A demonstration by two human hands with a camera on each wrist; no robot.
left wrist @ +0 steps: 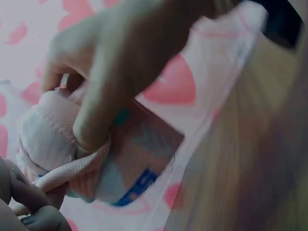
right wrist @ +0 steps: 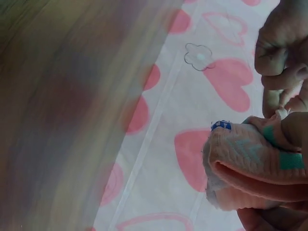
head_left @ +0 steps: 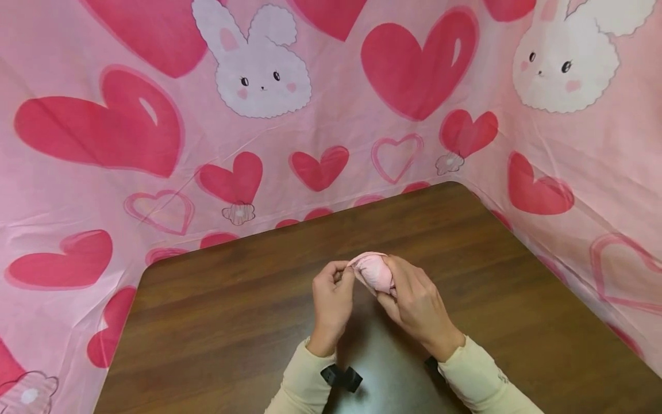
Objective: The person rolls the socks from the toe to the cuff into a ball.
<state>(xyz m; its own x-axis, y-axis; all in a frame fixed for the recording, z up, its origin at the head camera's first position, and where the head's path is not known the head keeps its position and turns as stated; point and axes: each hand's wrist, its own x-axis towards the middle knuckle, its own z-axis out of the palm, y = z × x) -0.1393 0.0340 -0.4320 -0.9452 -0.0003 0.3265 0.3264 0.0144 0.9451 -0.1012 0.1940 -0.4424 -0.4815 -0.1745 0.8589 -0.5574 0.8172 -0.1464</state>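
A rolled-up pink sock bundle (head_left: 376, 273) is held above the table between both hands. My right hand (head_left: 421, 307) grips it from the right side, with thumb and fingers around it. At the bundle's left edge, my left hand (head_left: 331, 302) pinches a stretched rim of the fabric between thumb and curled fingers. In the left wrist view the socks (left wrist: 48, 127) show a ribbed cuff pulled across, plus a flat foot part with teal and blue marks. The right wrist view shows the folded sock layers (right wrist: 250, 156) from the side. Part of the bundle is hidden behind the right fingers.
A dark brown wooden table (head_left: 233, 310) lies beneath the hands. Pink cloth (head_left: 331, 115) printed with hearts and rabbits hangs behind and beside it. A black wrist strap device (head_left: 341, 378) sits at the left cuff.
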